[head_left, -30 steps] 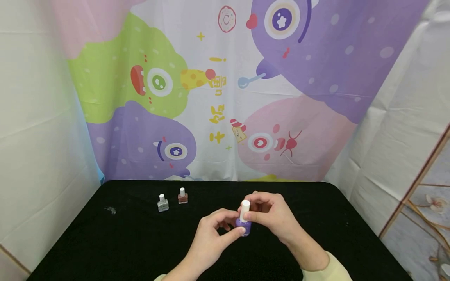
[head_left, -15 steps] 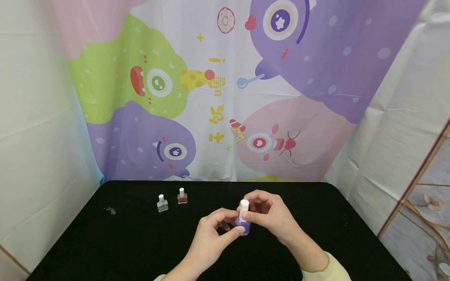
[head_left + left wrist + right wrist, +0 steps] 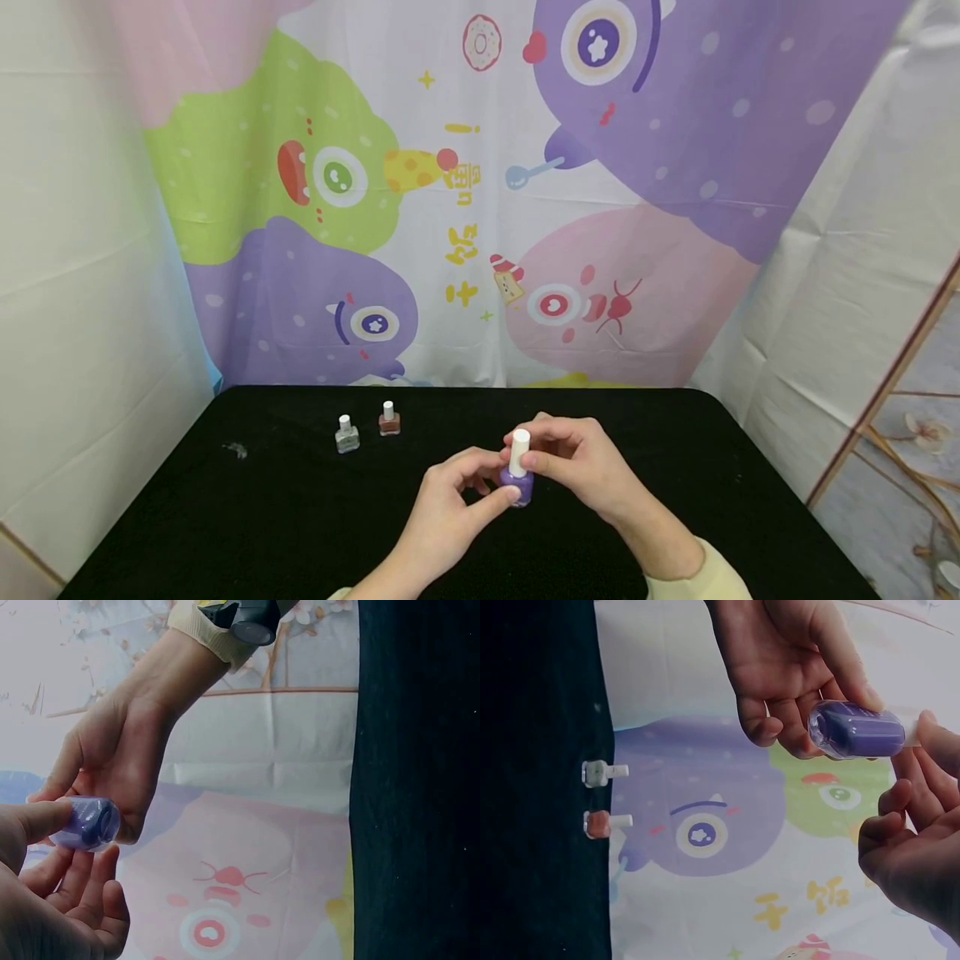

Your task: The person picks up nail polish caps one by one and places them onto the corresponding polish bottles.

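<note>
A purple nail polish bottle (image 3: pixel 516 486) with a tall white cap (image 3: pixel 520 453) is held above the table between both hands. My left hand (image 3: pixel 459 498) pinches the glass body between thumb and fingers. With thumb and fingertips, my right hand (image 3: pixel 581 460) grips the white cap. The cap appears seated on the bottle. In the right wrist view the purple bottle (image 3: pixel 857 730) lies across the frame, its clear base toward the left. The left wrist view shows the bottle (image 3: pixel 88 823) partly behind the left thumb.
On the black-covered table (image 3: pixel 285 517) a clear glittery nail polish bottle (image 3: pixel 347 437) and a reddish-brown one (image 3: pixel 389 421) stand upright at the back left. A pale smudge (image 3: pixel 236 449) marks the cloth farther left. Behind hangs a cartoon-printed curtain (image 3: pixel 465 350).
The right hand's fingers have shifted slightly on the white cap, dipping a little lower. The left hand keeps its pinch on the bottle, and the other bottles stay where they were.
</note>
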